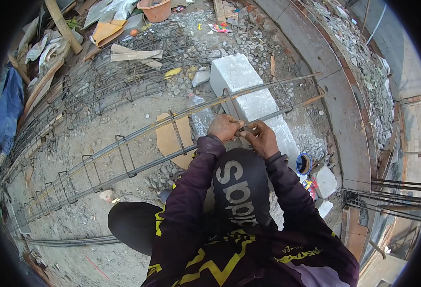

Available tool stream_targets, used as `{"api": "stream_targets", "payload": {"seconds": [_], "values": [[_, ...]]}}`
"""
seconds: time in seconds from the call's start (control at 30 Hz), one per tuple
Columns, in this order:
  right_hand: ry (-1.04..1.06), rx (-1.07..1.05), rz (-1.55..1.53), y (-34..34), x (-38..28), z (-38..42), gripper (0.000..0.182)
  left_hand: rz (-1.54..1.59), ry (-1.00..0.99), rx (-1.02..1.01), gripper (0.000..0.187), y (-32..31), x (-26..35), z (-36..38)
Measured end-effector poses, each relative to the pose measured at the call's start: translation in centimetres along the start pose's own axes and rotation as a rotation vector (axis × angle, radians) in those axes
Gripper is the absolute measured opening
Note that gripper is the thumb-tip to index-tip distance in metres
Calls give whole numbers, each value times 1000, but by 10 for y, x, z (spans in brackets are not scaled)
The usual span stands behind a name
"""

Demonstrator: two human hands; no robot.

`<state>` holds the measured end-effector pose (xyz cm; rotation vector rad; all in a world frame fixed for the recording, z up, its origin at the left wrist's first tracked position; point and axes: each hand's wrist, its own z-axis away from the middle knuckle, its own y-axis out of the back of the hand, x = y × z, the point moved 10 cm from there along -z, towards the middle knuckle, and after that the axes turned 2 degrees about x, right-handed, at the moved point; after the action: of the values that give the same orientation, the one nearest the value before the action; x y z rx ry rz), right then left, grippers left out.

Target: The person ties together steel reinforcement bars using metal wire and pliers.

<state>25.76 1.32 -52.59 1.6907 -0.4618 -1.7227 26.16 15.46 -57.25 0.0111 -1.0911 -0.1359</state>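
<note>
A long rebar cage of straight steel bars and bent stirrups runs from the lower left up to the right, raised at its near end. My left hand is closed at the cage's lower bar, its fingertips curled at a dark joint. My right hand meets it there in a pinch, thumb against fingers. Whatever small piece lies between the fingertips is hidden. Just beyond both hands, the cage crosses a row of white blocks. A clear plastic bottle lies next to my left hand.
More rebar cages lie on the gravel at the upper left. An orange tub stands at the back. A flat piece of cardboard lies under the cage. A blue-rimmed cup sits to the right, and a concrete ledge curves beyond it.
</note>
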Motion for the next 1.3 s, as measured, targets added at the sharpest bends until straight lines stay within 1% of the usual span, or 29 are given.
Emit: {"api": "stream_targets", "payload": {"seconds": [0.07,0.13,0.17,0.2,0.27,0.37,0.4,0.5,0.53,0.63,0.67,0.7,0.77,0.8,0.9,0.93,1.0,1.03,1.07,1.17,1.2,1.27,1.3], "values": [[-281,-107,-254,-3,29,16,22,39,4,-16,34,0,-3,-1],[-367,-168,-451,-9,48,29,25,104,-15,-18,37,-1,-8,-5],[-408,-195,-552,-13,43,34,26,133,-29,-18,38,-1,-6,-4],[-465,-127,-696,-10,39,34,26,89,-29,-35,42,-1,-5,-2],[-575,18,-983,-6,25,37,26,81,6,-31,44,-1,-6,1],[-416,-264,-981,-4,-3,26,26,82,17,-23,46,0,-6,1],[-401,-278,-631,4,1,24,22,83,12,-20,47,2,-4,0],[150,-277,237,10,-48,19,17,52,47,-33,50,4,-1,3],[393,-244,605,6,-69,19,16,48,43,-31,52,1,-3,3],[540,-308,966,-20,-90,2,15,1,18,-27,57,3,1,0],[511,-313,1023,-22,-101,-5,14,-29,14,-43,58,3,2,1],[527,-276,941,-21,-105,-11,13,-59,11,-58,60,4,2,2],[549,-201,778,-11,-108,-20,13,-85,-93,-43,62,3,6,0],[403,-177,725,-1,-102,-28,12,-101,-147,-38,63,1,8,-2],[201,-37,470,17,-66,-40,14,-101,-172,-17,62,-1,4,-7],[158,27,479,20,-49,-40,18,-67,-112,-25,61,-1,0,-8],[32,19,462,22,-29,-34,21,0,13,-40,60,2,-3,-1],[-32,14,453,22,-17,-29,23,11,7,-38,59,1,-4,-2],[42,22,440,18,-17,-25,25,21,2,-35,58,0,-5,-3],[-258,-275,203,4,21,-3,25,-31,-17,-51,56,0,-2,-1],[-493,-474,-168,-6,25,16,23,-62,-25,-60,55,2,2,0],[-554,-447,-853,-17,40,33,31,-92,-60,-87,54,1,6,-3],[-578,-427,-1191,-24,30,46,37,-99,-69,-96,53,1,5,-2]]}}
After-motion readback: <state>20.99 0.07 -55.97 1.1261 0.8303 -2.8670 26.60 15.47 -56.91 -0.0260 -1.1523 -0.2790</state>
